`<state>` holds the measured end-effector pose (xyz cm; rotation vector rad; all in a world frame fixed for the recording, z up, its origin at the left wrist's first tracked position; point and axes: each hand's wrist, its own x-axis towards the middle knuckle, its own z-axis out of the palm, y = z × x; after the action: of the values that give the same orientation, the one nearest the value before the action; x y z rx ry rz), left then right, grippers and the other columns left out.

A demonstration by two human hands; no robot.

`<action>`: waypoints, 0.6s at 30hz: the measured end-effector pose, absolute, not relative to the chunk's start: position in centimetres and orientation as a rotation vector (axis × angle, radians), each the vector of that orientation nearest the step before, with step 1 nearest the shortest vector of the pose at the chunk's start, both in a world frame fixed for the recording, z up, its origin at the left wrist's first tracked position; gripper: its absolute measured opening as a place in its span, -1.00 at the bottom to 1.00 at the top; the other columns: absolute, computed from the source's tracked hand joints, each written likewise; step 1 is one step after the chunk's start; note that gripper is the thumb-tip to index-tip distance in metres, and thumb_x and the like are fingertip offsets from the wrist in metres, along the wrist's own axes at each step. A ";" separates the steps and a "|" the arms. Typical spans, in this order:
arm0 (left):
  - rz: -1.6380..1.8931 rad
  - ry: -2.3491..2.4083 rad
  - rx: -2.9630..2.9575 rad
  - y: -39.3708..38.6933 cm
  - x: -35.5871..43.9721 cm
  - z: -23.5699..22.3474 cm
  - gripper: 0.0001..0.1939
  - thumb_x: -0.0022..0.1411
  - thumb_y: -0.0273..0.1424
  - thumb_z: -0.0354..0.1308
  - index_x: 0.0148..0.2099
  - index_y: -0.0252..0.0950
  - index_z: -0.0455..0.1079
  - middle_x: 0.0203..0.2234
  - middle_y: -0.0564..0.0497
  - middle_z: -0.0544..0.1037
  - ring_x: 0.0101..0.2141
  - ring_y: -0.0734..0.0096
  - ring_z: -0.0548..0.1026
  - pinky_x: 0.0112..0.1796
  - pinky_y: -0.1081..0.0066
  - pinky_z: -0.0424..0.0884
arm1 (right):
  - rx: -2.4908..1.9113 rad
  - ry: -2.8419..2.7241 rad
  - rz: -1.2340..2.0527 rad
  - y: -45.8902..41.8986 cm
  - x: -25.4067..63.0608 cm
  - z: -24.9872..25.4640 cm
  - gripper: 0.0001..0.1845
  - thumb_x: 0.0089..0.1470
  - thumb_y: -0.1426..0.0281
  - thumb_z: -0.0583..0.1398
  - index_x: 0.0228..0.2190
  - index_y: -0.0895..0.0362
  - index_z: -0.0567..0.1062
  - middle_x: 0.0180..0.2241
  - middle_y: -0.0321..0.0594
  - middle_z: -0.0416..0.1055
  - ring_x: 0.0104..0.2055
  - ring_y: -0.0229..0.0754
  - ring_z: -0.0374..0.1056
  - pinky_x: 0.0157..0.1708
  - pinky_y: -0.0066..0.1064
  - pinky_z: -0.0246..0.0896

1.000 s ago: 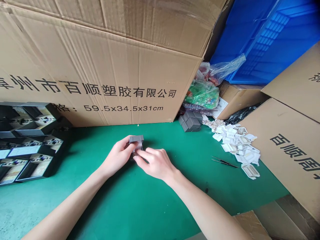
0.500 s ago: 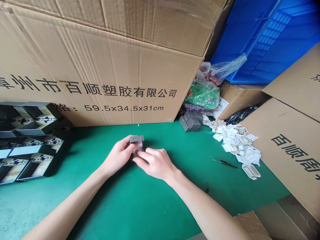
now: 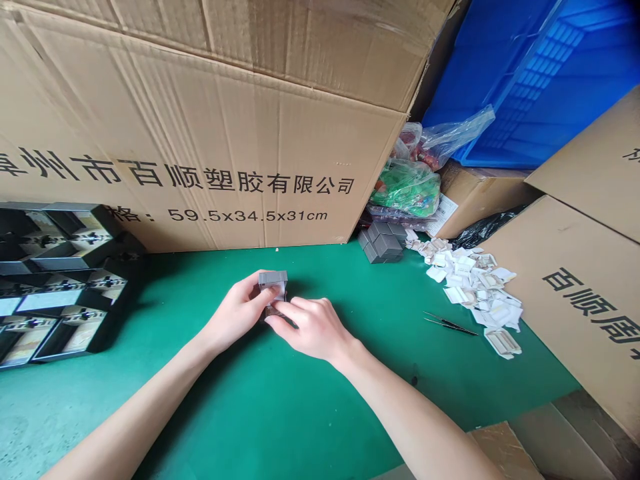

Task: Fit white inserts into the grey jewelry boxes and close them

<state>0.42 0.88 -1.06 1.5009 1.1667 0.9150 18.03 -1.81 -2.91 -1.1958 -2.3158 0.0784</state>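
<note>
Above the middle of the green tabletop, both hands are closed on a small dark grey box that looks hinged open. My left hand grips its left side, with the thumb over a white insert inside. From the lower right, my right hand has its thumb and index finger on the box's lower part. The fingers cover much of the box's lower half, so its inside cannot be fully made out.
Open dark boxes are stacked at left. Several grey boxes stand near the back, beside a heap of white inserts. Tweezers lie at right. Large cartons, bagged items and a blue crate border the tabletop.
The white insert lies flatter inside the grey box, its wavy right edge showing less. Both hands stay in nearly the same place.
</note>
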 end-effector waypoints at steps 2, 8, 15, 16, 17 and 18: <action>0.916 1.175 1.509 0.9 0.4 -1.0 -0.75 0.31 -0.16 0.10 -0.14 -0.23 0.42 -0.30 0.03 0.55 -0.19 0.24 0.52 -0.23 0.36 0.42 | -1.204 -2.308 0.084 -1.8 18.1 -2.9 -0.58 0.35 0.10 0.02 -0.18 0.00 0.60 -0.39 -0.32 0.57 -0.41 -0.30 0.44 -0.46 -0.44 -0.02; 0.923 1.212 1.537 0.9 0.4 -1.0 -0.77 0.34 -0.22 0.03 -0.21 -0.25 0.39 -0.37 0.05 0.51 -0.20 0.24 0.50 -0.21 0.35 0.40 | -1.211 -2.303 0.096 -1.8 18.1 -2.7 -0.57 0.35 0.08 0.01 -0.16 0.00 0.60 -0.39 -0.31 0.57 -0.42 -0.31 0.44 -0.47 -0.43 -0.04; 0.921 1.193 1.535 0.8 0.4 -0.9 -0.80 0.31 -0.26 0.05 -0.15 -0.24 0.41 -0.36 0.03 0.54 -0.19 0.21 0.52 -0.22 0.34 0.42 | -1.189 -2.337 0.083 -1.8 18.1 -2.7 -0.57 0.36 0.12 0.01 -0.24 0.00 0.63 -0.41 -0.33 0.56 -0.43 -0.33 0.43 -0.48 -0.43 -0.04; 0.924 1.187 1.527 0.7 0.5 -0.9 -0.80 0.30 -0.27 0.06 -0.14 -0.24 0.42 -0.35 0.03 0.54 -0.19 0.21 0.52 -0.23 0.34 0.42 | -1.188 -2.342 0.081 -1.8 18.1 -2.7 -0.57 0.36 0.12 0.01 -0.24 0.00 0.63 -0.41 -0.33 0.56 -0.43 -0.33 0.43 -0.48 -0.43 -0.04; 0.928 1.184 1.517 0.7 0.5 -0.9 -0.80 0.29 -0.27 0.06 -0.14 -0.24 0.42 -0.34 0.02 0.55 -0.19 0.21 0.52 -0.24 0.35 0.42 | -1.187 -2.345 0.077 -1.8 18.1 -2.7 -0.57 0.36 0.12 0.01 -0.24 0.00 0.63 -0.41 -0.33 0.56 -0.43 -0.33 0.43 -0.48 -0.43 -0.04; 0.935 1.183 1.508 0.7 0.5 -0.9 -0.80 0.29 -0.28 0.06 -0.14 -0.24 0.43 -0.33 0.02 0.56 -0.19 0.21 0.52 -0.26 0.35 0.43 | -1.188 -2.346 0.071 -1.8 18.1 -2.7 -0.56 0.36 0.12 0.01 -0.24 0.00 0.63 -0.41 -0.33 0.56 -0.43 -0.33 0.43 -0.49 -0.43 -0.04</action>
<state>0.51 0.70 -0.86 1.5085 1.1830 0.9351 18.12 -1.78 -2.72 -1.1877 -2.3457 0.0713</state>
